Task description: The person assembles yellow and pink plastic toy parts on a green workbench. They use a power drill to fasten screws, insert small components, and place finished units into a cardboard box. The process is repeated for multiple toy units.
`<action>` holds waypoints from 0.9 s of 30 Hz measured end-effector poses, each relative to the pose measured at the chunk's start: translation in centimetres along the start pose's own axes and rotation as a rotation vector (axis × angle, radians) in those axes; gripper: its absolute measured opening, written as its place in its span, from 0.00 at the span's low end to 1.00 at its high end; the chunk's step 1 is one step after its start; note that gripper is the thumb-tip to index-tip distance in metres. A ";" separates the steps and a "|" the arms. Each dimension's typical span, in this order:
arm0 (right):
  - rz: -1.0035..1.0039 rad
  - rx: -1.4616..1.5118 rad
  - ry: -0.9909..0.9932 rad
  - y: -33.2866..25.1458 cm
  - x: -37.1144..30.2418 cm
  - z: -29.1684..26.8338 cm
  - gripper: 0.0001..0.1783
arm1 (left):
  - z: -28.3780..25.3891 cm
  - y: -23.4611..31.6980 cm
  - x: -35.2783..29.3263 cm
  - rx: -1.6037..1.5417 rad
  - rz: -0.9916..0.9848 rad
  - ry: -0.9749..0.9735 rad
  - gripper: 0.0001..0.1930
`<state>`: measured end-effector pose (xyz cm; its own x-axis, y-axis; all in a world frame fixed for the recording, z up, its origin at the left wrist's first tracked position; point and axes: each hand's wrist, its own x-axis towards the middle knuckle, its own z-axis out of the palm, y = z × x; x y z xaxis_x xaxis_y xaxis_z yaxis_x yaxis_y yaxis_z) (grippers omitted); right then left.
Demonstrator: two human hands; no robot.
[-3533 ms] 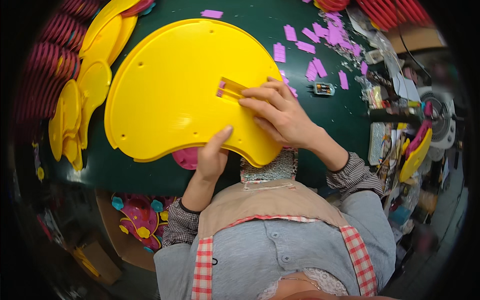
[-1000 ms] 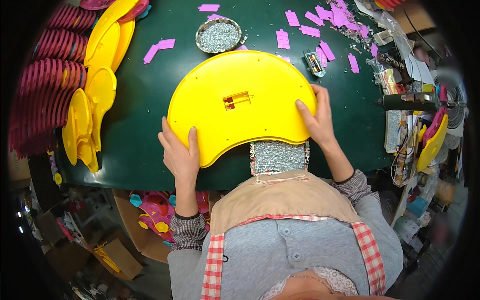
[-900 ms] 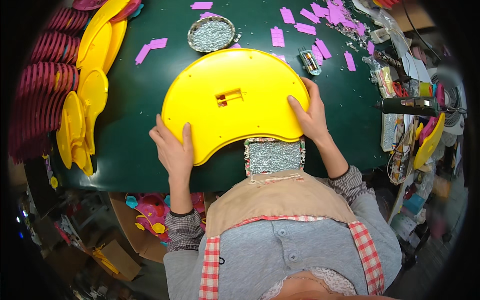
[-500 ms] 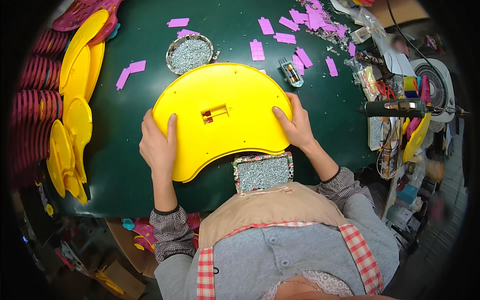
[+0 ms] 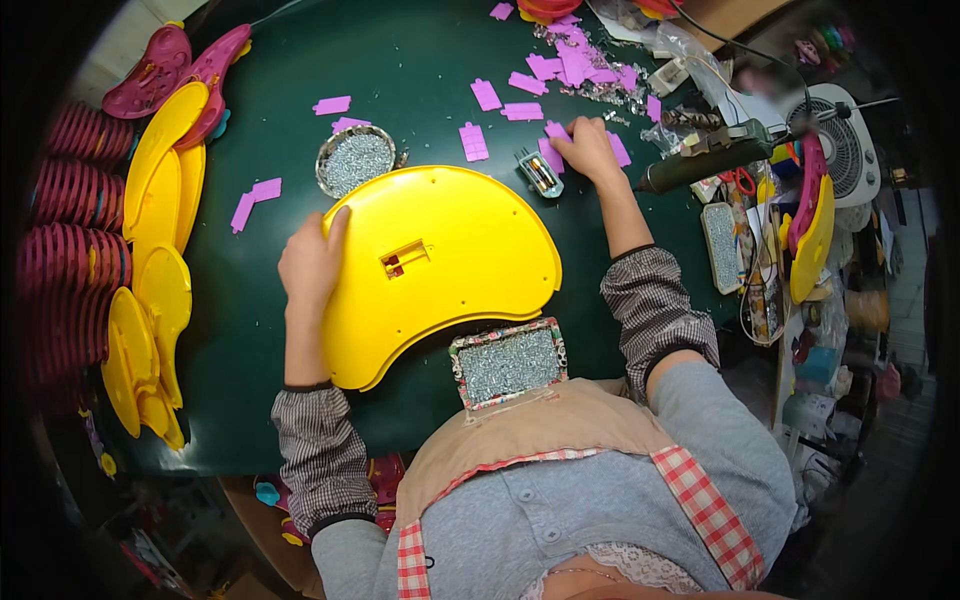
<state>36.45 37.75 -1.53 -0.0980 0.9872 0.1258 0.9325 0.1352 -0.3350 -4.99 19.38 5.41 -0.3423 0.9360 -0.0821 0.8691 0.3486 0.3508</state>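
Observation:
My left hand [image 5: 311, 258] grips the left edge of a yellow curved plastic panel [image 5: 470, 235], thumb on top. The panel lies on the green table and has a rectangular battery opening [image 5: 404, 259] and several small screw holes. Beyond its right side, my right hand [image 5: 588, 148] has its fingers closed at a small purple plastic cover [image 5: 552, 152]. Whether that cover is lifted off the table, I cannot tell. Close by my right hand lies a small grey case [image 5: 540, 174] with batteries in it.
Round [image 5: 355, 162] and rectangular [image 5: 510, 365] trays of small screws flank the panel. More purple covers [image 5: 575, 62] lie at the far side. Yellow panels [image 5: 165, 290] and stacked pink parts [image 5: 72, 265] line the left. A power screwdriver [image 5: 710, 158] hangs at right.
My right hand has let go of the panel's right edge and moved up to a purple cover. My left hand stays on the panel. The view has shifted a little.

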 end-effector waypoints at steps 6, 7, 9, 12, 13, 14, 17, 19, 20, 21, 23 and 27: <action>0.081 0.258 -0.084 -4.1 -2.1 -3.2 0.26 | 1.2 0.6 0.4 0.015 -0.072 -0.020 0.34; 0.075 0.488 -0.045 -5.2 -2.9 -3.9 0.24 | 1.3 0.5 0.3 0.012 -0.087 -0.019 0.34; 0.072 0.961 0.012 -8.5 -5.4 -5.4 0.21 | 1.2 0.3 0.0 0.037 -0.094 -0.024 0.34; -0.059 1.332 0.082 -14.4 -11.9 -7.6 0.20 | 1.3 0.4 -0.5 0.042 -0.123 -0.039 0.34; -0.074 1.376 0.042 -15.2 -14.2 -6.9 0.22 | 1.4 0.8 -0.4 0.030 -0.129 -0.032 0.34; -0.067 1.278 -0.039 -14.9 -16.0 -5.0 0.23 | 1.8 1.0 -0.1 0.011 -0.149 -0.024 0.34; -0.093 1.293 -0.093 -15.6 -16.7 -3.8 0.25 | 1.8 1.1 0.2 0.027 -0.154 -0.008 0.35; -0.061 1.344 -0.126 -14.8 -14.2 -3.3 0.23 | 1.2 1.3 -0.2 -0.017 -0.101 0.027 0.28; -0.098 1.350 -0.160 -14.4 -13.3 -2.9 0.20 | 1.4 1.0 -0.7 -0.036 -0.025 0.102 0.26; -0.080 1.318 -0.180 -14.4 -13.0 -3.0 0.19 | 1.7 0.9 -1.4 -0.057 0.050 0.169 0.24; -0.040 1.254 -0.228 -14.7 -12.8 -3.4 0.17 | 1.4 0.9 -4.6 -0.002 0.200 0.212 0.29; 0.016 1.019 -0.501 -16.5 -13.9 -4.3 0.15 | 1.9 0.0 -13.0 0.127 0.276 0.078 0.44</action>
<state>23.89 21.46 6.30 -0.4303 0.8811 -0.1961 0.2402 -0.0977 -0.9658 0.14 7.34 4.75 -0.1093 0.9913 0.0736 0.9690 0.0898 0.2301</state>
